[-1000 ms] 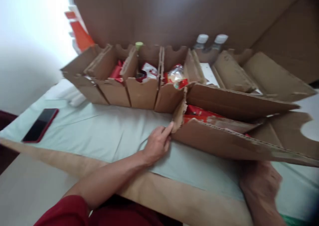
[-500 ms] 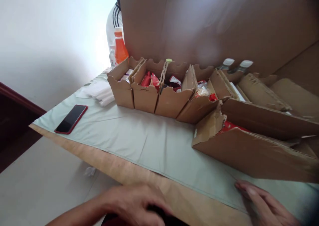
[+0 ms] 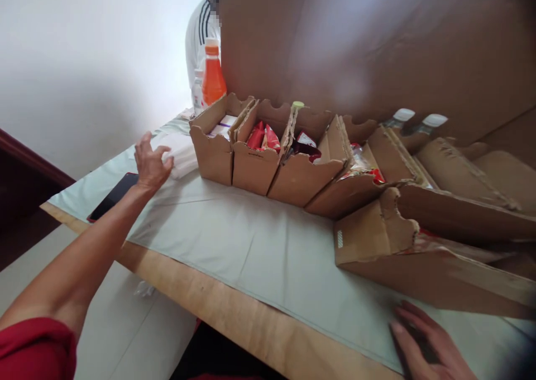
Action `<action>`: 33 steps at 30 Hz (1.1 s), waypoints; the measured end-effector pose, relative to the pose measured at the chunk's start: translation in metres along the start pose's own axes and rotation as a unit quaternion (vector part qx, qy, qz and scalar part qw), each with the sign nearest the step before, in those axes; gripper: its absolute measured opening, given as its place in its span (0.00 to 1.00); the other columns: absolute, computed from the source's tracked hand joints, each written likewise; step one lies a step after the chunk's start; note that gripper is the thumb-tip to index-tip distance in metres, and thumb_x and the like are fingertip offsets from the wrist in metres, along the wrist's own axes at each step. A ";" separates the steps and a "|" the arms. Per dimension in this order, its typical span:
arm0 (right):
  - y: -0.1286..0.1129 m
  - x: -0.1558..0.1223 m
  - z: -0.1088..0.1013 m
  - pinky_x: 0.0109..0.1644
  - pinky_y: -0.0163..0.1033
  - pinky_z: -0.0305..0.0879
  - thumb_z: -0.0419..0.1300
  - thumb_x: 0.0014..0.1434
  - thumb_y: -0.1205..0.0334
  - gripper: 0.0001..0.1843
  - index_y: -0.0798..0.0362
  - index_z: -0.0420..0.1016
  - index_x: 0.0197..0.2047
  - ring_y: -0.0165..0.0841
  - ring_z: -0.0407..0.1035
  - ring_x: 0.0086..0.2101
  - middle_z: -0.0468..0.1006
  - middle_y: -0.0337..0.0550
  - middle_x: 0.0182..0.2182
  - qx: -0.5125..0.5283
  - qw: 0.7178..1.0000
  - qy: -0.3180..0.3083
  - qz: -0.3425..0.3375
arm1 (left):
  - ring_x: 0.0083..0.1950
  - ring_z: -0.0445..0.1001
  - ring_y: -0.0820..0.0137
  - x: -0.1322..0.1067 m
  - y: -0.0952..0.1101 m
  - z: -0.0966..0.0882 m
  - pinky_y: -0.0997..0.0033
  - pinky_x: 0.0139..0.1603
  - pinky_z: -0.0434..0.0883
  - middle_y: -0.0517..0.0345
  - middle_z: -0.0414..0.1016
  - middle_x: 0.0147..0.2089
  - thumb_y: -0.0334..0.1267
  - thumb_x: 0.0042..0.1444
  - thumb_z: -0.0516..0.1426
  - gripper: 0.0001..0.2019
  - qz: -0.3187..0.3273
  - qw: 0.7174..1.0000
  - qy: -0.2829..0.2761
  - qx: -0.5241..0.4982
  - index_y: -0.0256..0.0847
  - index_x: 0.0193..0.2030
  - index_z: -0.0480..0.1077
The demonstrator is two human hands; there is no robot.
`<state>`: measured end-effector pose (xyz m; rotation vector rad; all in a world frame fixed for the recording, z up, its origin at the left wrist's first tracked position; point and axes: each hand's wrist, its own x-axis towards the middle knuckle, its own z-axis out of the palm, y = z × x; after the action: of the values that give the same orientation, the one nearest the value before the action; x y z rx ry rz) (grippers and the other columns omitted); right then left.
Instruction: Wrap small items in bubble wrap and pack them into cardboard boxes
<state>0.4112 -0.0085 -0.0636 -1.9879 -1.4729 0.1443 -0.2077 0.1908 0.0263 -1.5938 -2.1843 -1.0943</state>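
Observation:
My left hand (image 3: 151, 162) is stretched out over the far left of the table, fingers spread and curved, with nothing in them. Just beyond it lies a stack of white, thin plastic bags or sheets (image 3: 184, 155); whether the fingertips touch it I cannot tell. A dark phone in a red case (image 3: 112, 197) lies under and beside my left wrist, partly covered by it. At the lower right, my right hand (image 3: 427, 344) rests on the cloth with its fingers apart, holding nothing, close in front of the nearest cardboard bin (image 3: 419, 277).
Cardboard bins (image 3: 213, 157) with red packets (image 3: 262, 137) and small boxes stand in a row. An orange bottle (image 3: 214, 78) and white-capped bottles (image 3: 433, 121) are behind them. A tall cardboard panel (image 3: 355, 45) backs the table; a person in white (image 3: 195, 39) is beyond it.
My left hand has moved from the near table edge up and left to the white stack. My right hand stays low at the right, fingers wider apart. The view has shifted slightly.

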 end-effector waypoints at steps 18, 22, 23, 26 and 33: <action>-0.054 -0.037 -0.014 0.56 0.49 0.76 0.64 0.65 0.46 0.21 0.43 0.78 0.58 0.43 0.79 0.53 0.81 0.50 0.59 0.231 0.962 -0.124 -0.078 | 0.49 0.85 0.51 -0.135 0.156 -0.170 0.58 0.42 0.86 0.54 0.84 0.39 0.52 0.50 0.68 0.19 -0.278 0.824 -0.237 -0.433 0.47 0.45 0.77; -0.095 -0.026 -0.015 0.66 0.55 0.69 0.73 0.51 0.33 0.55 0.39 0.57 0.76 0.50 0.63 0.70 0.65 0.54 0.73 0.448 0.855 -0.251 -0.076 | 0.47 0.85 0.52 -0.158 0.185 -0.161 0.60 0.40 0.85 0.53 0.83 0.37 0.50 0.45 0.71 0.19 -0.298 0.764 -0.357 -0.448 0.48 0.42 0.78; -0.103 -0.023 -0.013 0.66 0.56 0.68 0.74 0.48 0.30 0.60 0.39 0.56 0.76 0.51 0.64 0.69 0.66 0.54 0.72 0.498 0.821 -0.274 -0.058 | 0.45 0.84 0.53 -0.164 0.191 -0.156 0.60 0.39 0.85 0.53 0.82 0.38 0.51 0.45 0.71 0.19 -0.298 0.757 -0.360 -0.457 0.48 0.43 0.78; -0.117 -0.020 -0.008 0.60 0.55 0.73 0.75 0.45 0.31 0.50 0.44 0.70 0.65 0.48 0.76 0.56 0.80 0.52 0.58 0.578 0.751 -0.319 0.020 | 0.42 0.82 0.57 -0.183 0.197 -0.132 0.61 0.38 0.82 0.55 0.81 0.37 0.52 0.49 0.69 0.16 -0.267 0.777 -0.347 -0.452 0.50 0.42 0.79; -0.109 -0.013 -0.003 0.41 0.39 0.70 0.68 0.57 0.53 0.18 0.50 0.78 0.49 0.32 0.73 0.34 0.81 0.39 0.36 0.434 0.870 -0.229 0.048 | 0.33 0.74 0.67 -0.256 0.151 -0.081 0.69 0.35 0.75 0.56 0.77 0.31 0.60 0.48 0.71 0.21 -0.246 0.757 -0.472 -0.380 0.43 0.31 0.79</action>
<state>0.3187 -0.0043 -0.0044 -1.3001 -1.2272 1.1722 0.0064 -0.0295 0.0016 -2.3458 -3.1962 -1.7657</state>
